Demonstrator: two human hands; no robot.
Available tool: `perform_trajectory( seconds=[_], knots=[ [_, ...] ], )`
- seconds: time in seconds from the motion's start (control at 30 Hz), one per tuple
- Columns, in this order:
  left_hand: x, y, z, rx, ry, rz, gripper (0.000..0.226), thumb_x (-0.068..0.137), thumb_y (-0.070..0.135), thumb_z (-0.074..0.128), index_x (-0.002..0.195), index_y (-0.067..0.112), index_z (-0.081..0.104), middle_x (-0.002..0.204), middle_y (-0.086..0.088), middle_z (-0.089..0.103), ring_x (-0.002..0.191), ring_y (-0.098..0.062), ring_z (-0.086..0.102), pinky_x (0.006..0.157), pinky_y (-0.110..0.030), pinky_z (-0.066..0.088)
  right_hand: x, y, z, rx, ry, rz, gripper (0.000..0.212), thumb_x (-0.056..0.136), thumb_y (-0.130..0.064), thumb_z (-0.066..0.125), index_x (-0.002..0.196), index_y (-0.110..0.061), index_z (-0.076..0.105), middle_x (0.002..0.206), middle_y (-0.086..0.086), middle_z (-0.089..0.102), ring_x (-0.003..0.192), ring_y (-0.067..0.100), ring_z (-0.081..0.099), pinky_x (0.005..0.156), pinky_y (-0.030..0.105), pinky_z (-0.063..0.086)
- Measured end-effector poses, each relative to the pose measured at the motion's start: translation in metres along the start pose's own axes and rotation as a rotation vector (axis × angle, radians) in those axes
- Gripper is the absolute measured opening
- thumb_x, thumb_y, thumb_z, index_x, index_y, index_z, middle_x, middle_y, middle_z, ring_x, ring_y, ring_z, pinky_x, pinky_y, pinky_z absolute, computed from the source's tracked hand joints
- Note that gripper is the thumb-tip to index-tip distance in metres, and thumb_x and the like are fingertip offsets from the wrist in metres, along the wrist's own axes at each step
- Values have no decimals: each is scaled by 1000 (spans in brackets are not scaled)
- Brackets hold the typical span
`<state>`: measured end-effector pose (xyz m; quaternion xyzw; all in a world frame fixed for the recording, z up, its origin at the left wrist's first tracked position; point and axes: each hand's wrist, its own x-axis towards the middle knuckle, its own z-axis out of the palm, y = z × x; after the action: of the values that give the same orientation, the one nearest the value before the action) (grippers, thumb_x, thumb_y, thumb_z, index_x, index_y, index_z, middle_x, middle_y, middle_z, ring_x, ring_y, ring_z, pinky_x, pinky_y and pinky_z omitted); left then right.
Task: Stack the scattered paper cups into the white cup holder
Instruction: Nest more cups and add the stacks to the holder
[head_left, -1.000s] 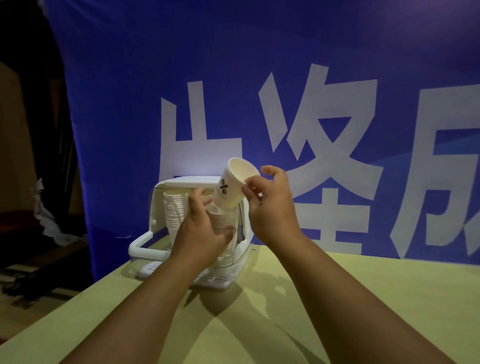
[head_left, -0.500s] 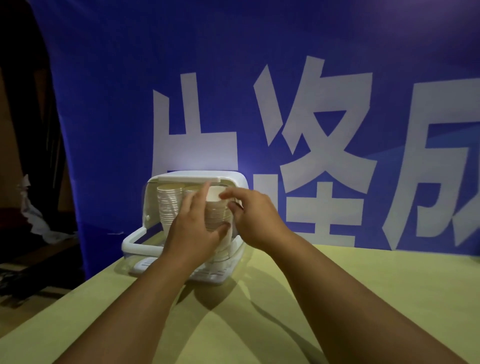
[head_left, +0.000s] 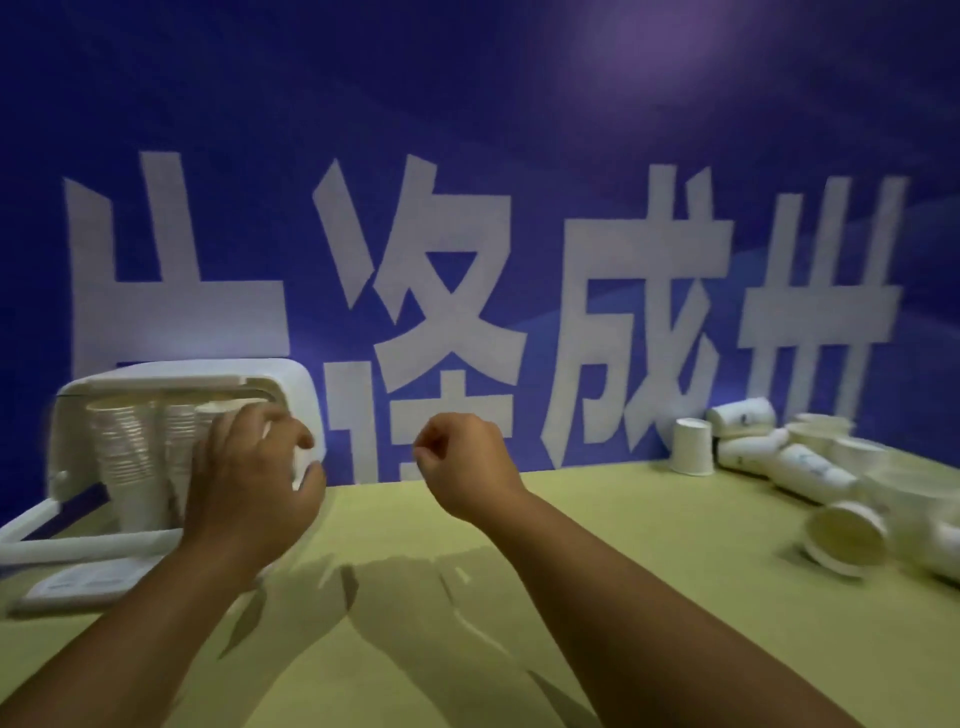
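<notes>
Above the table, right hand curled

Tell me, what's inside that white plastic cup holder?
Inside the white plastic cup holder stand stacks of nested paper cups; the left hand hides most of the rightmost stack.

A blue banner with large white characters hangs behind a yellow-green table.

A yellow-green surface is backed by a blue banner printed with large white characters.
</notes>
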<state>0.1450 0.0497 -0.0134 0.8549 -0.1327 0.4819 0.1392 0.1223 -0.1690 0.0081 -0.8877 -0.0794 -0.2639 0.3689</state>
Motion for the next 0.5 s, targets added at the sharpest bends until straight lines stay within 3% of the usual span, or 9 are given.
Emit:
perform_trajectory(
  seconds=[0.07,0.13,0.3,0.4,0.5],
  knots=[
    [-2,34,4,-111,-106,36,14,76,31,70,85,25,62,91,3,58,86,-21,51,73,-40,46,-16,23,-34,-59,57,48,9,94,-26,63,97,-23,72,90,-6,70,80,13,65,76,37,60],
    [-8,72,10,-209,-191,38,17,76,25,76,79,28,59,83,9,56,79,-16,51,69,-33,42,-32,45,-67,-108,96,92,10,94,-26,63,96,-22,72,87,-6,70,78,12,64,75,36,60],
    [-26,179,27,-377,-397,-37,17,85,35,72,79,31,57,89,15,57,81,-8,54,61,-17,36,-72,100,-143,-240,176,203,10,91,-28,63,92,-22,71,83,-7,69,75,11,63,73,34,59],
    [-34,241,38,-463,-519,-51,15,87,38,70,80,31,58,90,14,59,80,-8,56,62,-19,43,-95,135,-183,-339,244,301,8,89,-29,64,91,-25,70,88,-7,67,78,13,62,72,32,57],
    [-40,297,51,-509,-652,-20,12,86,40,67,83,31,60,89,15,60,81,-7,57,64,-24,46,-113,171,-217,-503,358,369,18,86,-34,69,103,-29,70,107,-6,60,96,12,55,83,28,51]
  ],
)
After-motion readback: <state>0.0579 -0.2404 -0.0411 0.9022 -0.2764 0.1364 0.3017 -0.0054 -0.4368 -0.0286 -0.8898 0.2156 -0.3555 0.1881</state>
